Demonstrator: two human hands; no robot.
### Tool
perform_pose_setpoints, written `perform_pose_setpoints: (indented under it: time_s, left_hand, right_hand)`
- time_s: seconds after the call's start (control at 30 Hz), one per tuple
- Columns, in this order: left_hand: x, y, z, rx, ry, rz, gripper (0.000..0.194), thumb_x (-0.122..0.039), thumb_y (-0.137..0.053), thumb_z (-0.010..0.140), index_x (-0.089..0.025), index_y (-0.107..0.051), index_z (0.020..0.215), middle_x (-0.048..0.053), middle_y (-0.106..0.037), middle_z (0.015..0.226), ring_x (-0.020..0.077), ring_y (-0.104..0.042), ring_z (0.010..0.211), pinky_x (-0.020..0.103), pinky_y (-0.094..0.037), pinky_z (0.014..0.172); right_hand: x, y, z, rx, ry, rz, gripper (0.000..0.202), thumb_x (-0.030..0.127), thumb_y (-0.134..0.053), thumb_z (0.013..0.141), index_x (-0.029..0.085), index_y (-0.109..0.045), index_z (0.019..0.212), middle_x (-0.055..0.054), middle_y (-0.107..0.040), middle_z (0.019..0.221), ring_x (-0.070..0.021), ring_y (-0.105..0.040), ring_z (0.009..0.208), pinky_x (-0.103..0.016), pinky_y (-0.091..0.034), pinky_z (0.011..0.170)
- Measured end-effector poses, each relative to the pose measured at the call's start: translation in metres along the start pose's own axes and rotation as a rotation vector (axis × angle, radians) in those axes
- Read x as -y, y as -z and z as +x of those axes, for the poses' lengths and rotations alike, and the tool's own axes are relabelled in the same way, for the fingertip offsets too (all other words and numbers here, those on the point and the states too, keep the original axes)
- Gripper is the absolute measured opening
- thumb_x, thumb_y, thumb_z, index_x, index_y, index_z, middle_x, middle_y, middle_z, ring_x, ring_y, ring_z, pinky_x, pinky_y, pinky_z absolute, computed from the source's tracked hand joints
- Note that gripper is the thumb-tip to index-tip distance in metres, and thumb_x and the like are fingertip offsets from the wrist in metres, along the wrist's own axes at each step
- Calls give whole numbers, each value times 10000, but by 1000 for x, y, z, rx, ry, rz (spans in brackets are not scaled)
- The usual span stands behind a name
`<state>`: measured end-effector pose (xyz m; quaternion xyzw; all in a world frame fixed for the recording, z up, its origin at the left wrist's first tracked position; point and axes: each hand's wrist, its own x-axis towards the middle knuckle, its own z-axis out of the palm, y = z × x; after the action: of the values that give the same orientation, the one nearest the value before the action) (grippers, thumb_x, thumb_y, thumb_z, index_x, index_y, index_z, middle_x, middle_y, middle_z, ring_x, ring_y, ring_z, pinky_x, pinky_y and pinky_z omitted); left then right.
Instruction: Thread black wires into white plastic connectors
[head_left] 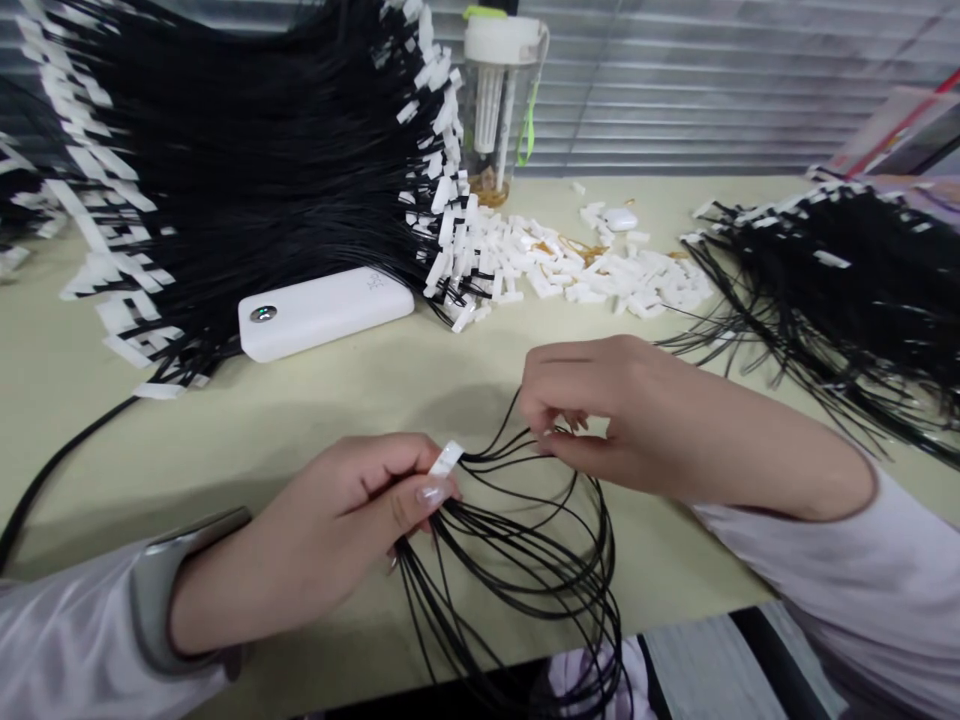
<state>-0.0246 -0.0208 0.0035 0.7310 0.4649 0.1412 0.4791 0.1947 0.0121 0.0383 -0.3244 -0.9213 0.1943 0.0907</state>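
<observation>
My left hand [375, 510] is closed around a bundle of thin black cables [525, 545] that loop down past the table's front edge. A small white connector [447, 459] sticks up between its thumb and forefinger, with several cables leading out of it to the right. Thumb and fingers of my right hand [581, 400] are pinched on a few of those cables, a short way right of the connector. The far ends of the held cables are partly hidden under the left hand and below the table edge.
A tall pile of black cables with white ends [285, 140] stands at back left, a white power bank [326, 312] before it. Loose white connectors [645, 285] lie behind my right hand, near a clear bottle [502, 100]. More black cables [847, 280] lie at right.
</observation>
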Motion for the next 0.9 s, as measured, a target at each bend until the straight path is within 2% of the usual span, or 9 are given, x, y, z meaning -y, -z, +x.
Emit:
perform_pose_setpoints:
  time_s: [0.07, 0.17, 0.23, 0.37, 0.57, 0.8, 0.9]
  left_hand:
    - [0, 0, 0, -4, 4, -13, 261, -334, -391, 823, -164, -573, 745, -33, -500, 573, 87, -461, 526, 169, -383, 493]
    - [-1, 0, 0, 3, 36, -41, 280, -360, -386, 820, -161, -567, 742, -34, -487, 565, 89, -457, 519, 174, -380, 485]
    - [-2, 0, 0, 11, 55, -56, 291, -373, -378, 821, -160, -564, 754, -32, -488, 570, 93, -460, 521, 178, -381, 483]
    - [-1, 1, 0, 2, 44, -70, 277, -367, -391, 818, -160, -561, 750, -37, -487, 570, 85, -456, 520, 167, -379, 485]
    - [-1, 1, 0, -9, 72, -136, 251, -360, -403, 815, -164, -549, 755, -36, -506, 588, 81, -465, 527, 157, -384, 474]
    - [-4, 1, 1, -11, 92, -224, 280, -374, -402, 813, -159, -496, 661, -49, -466, 559, 65, -445, 498, 147, -378, 453]
    - [-4, 1, 1, -14, 92, -243, 260, -354, -406, 812, -158, -492, 665, -51, -468, 561, 63, -447, 500, 143, -381, 450]
  right_hand:
    - [0, 0, 0, 38, 25, 27, 135, 37, -497, 689, 160, -550, 703, 22, -502, 723, -48, -448, 639, -170, -320, 590]
    - [-2, 1, 1, 116, 51, 67, 72, 159, -524, 745, 170, -596, 749, 17, -506, 697, -47, -453, 611, -173, -324, 568]
    - [-4, 3, 1, 132, 68, 88, 111, 197, -503, 773, 165, -606, 802, 13, -518, 672, -49, -455, 593, -179, -324, 553]
    - [-3, 4, 1, 75, 78, 108, 166, 115, -455, 780, 151, -608, 831, 6, -543, 670, -49, -467, 604, -179, -339, 567]
    - [-1, 2, -2, -100, 119, 182, 138, 164, -480, 784, 159, -616, 762, -26, -582, 735, -67, -503, 656, -181, -378, 591]
    - [3, -3, 0, -124, 149, 171, 199, 181, -461, 807, 203, -612, 935, -15, -490, 757, -44, -449, 630, -172, -347, 567]
    - [3, -4, 0, -114, 166, 183, 188, 188, -459, 808, 196, -618, 907, -12, -462, 740, -47, -435, 624, -176, -338, 562]
